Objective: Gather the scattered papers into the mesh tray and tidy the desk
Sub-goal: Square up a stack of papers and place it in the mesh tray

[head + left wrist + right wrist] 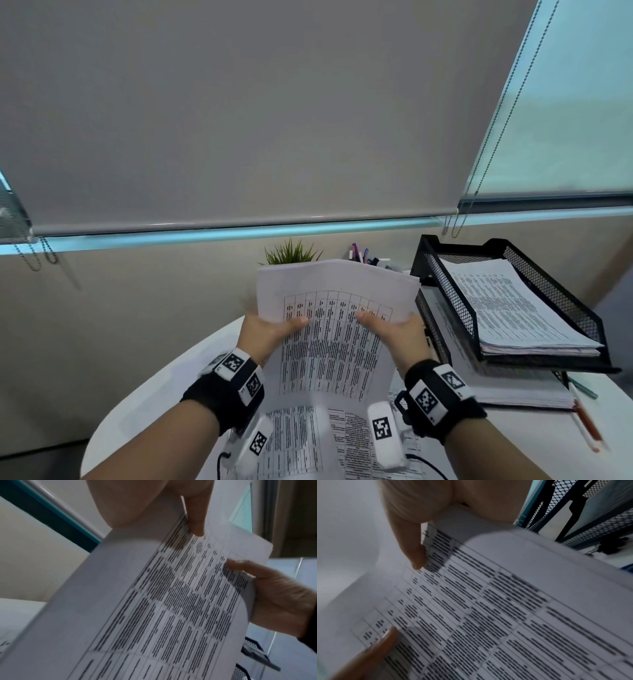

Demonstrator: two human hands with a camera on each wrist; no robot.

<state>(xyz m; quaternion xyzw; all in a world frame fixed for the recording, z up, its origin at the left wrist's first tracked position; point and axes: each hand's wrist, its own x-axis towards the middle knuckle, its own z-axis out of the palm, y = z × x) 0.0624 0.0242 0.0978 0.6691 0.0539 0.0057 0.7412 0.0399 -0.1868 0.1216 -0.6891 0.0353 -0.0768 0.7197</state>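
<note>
Left hand [270,330] and right hand [394,330] each pinch a side edge of a sheaf of papers [334,329], thumbs on the printed face, fingers behind; the sheaf is held upright above the near tabletop [144,394], its top bowing back. The wrist views confirm both thumbs [195,513] are pressed on the sheet, though they are blurred. The mesh tray [561,308] stands just to the right, black, two tiers; the upper tier already carries a thick stack of papers [513,308], the lower tier holds more. Loose sheets [308,435] lie flat under the wrists on the near tabletop, not yet gathered. Risks, as judged: the pinch sits only at the edges, so inner sheets may slide out or fan; the floppy top could catch the tray's front rim and crumple or push the tray; the upper tier looks full, so added sheets may slip off its sloping stack. A red pen [587,426] lies at the near right by the tray. A plant [291,253] and pens [359,255] stand behind the sheaf. Writing: tables of rows on the sheets, too blurred to read; wrist bands show square coded markers, no brand legible.
</note>
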